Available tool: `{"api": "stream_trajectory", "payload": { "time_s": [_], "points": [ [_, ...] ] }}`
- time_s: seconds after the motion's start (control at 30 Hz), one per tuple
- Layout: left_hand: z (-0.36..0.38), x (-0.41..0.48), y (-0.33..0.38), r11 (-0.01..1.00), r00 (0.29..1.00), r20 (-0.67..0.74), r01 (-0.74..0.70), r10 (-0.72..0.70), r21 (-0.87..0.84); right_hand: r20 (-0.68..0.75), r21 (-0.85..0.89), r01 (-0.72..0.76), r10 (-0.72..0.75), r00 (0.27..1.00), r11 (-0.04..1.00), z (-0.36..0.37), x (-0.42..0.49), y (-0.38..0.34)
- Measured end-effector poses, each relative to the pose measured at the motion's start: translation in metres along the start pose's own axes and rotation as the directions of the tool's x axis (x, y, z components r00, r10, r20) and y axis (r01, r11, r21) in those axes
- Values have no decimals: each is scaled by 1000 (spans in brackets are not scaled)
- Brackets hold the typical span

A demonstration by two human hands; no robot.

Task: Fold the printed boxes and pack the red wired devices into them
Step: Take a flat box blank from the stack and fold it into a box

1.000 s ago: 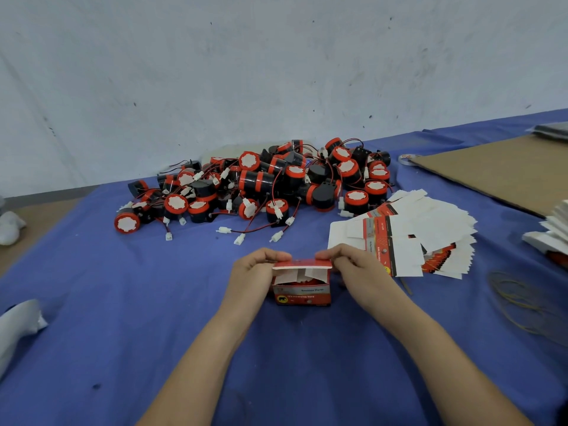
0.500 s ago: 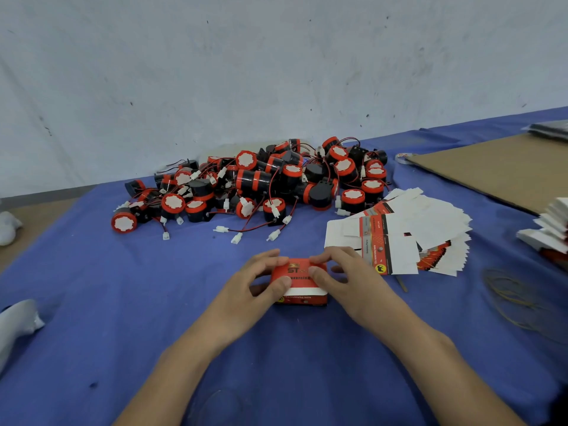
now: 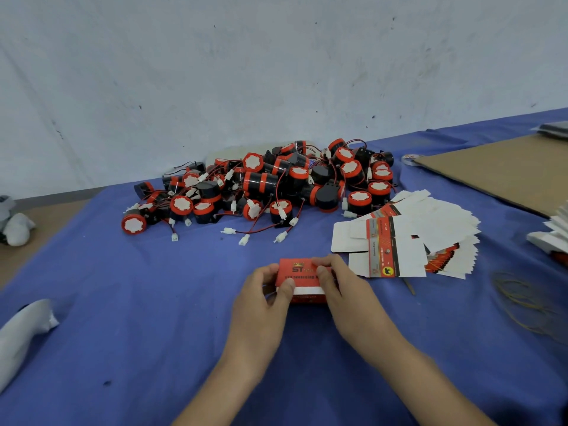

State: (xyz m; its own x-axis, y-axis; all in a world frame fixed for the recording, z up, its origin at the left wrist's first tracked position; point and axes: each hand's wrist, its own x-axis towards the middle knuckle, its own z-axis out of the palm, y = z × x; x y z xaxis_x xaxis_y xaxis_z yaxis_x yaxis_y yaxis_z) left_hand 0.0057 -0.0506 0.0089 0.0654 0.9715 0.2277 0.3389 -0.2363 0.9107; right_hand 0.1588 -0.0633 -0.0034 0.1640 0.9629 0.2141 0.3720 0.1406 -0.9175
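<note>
A small red printed box (image 3: 299, 273) stands on the blue cloth in front of me, its lid folded down with a white strip showing along the near edge. My left hand (image 3: 264, 298) grips its left end, thumb on the lid. My right hand (image 3: 341, 285) grips its right end, thumb and fingers over the lid. A pile of red and black wired devices (image 3: 267, 187) with white connectors lies behind the box. A fanned stack of flat printed box blanks (image 3: 408, 238) lies to the right.
The blue cloth (image 3: 138, 287) covers the table. A brown cardboard sheet (image 3: 504, 169) lies at the back right, another stack of white blanks (image 3: 553, 235) at the right edge, rubber bands (image 3: 522, 299) near it. White bundles lie at the left (image 3: 21, 330). A wall stands close behind.
The box's top flaps stood up and open a second ago; both hands have folded the lid down and now press it onto the box.
</note>
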Motion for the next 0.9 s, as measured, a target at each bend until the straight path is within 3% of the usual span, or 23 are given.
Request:
{"api": "stream_trajectory", "payload": {
  "time_s": [0.1,0.3,0.6,0.77,0.9],
  "points": [
    [4,-6,2,997,995,-70,-72,75,40,-3,23,-34,34,999,999,7,-3,-2],
    [6,-10,-1,971,984,-92,-134,154,196,56,-263,39,-26,998,964,15,-3,-6],
    [-26,16,-10,882,926,291,-334,240,332,213,-317,104,-36,976,943,-7,0,3],
    [-29,22,-16,848,875,367,-434,316,305,309,-344,244,-136,941,907,-23,6,7],
    [-22,27,-25,823,872,326,-467,366,323,332,-419,302,-165,929,856,-27,7,2]
  ]
}}
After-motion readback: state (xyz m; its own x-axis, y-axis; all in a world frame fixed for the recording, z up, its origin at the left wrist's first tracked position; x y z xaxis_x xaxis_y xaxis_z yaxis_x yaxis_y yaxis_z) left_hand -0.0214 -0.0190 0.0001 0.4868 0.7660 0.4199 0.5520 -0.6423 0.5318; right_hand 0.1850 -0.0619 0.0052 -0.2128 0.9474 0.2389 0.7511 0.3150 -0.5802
